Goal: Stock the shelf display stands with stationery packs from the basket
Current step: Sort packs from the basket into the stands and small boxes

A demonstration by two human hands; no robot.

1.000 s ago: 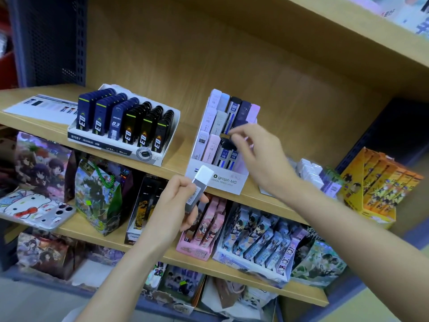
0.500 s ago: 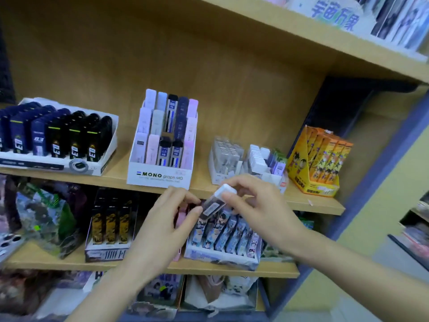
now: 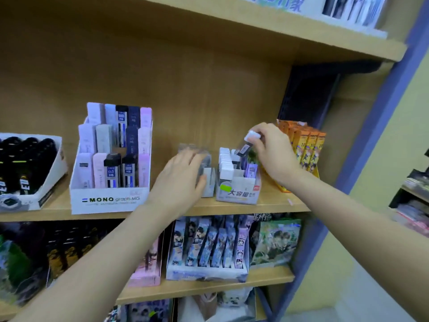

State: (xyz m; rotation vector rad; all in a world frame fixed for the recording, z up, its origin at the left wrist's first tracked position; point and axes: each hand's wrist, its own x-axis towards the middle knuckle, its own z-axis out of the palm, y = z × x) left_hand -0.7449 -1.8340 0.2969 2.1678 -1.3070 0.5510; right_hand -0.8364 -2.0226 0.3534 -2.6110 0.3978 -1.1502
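Note:
My right hand point(image 3: 271, 152) pinches a slim lead pack with a white cap point(image 3: 247, 144), tilted, its lower end among the packs of a small white display stand point(image 3: 236, 189) on the middle shelf. Rows of white-capped packs fill the left of that stand. My left hand point(image 3: 183, 175) lies with relaxed fingers against a grey display stand point(image 3: 209, 180) just left of it, touching its front. No basket is in view.
A white MONO display stand point(image 3: 109, 198) with pastel and dark packs sits to the left, a tray of black packs point(image 3: 27, 170) further left. Orange boxes point(image 3: 304, 145) stand at the right. The lower shelf point(image 3: 209, 287) holds illustrated card packs.
The pack passed from my left hand to my right, which carried it up and right to the small white stand. My left hand moved up onto the grey stand. The camera view shifted right.

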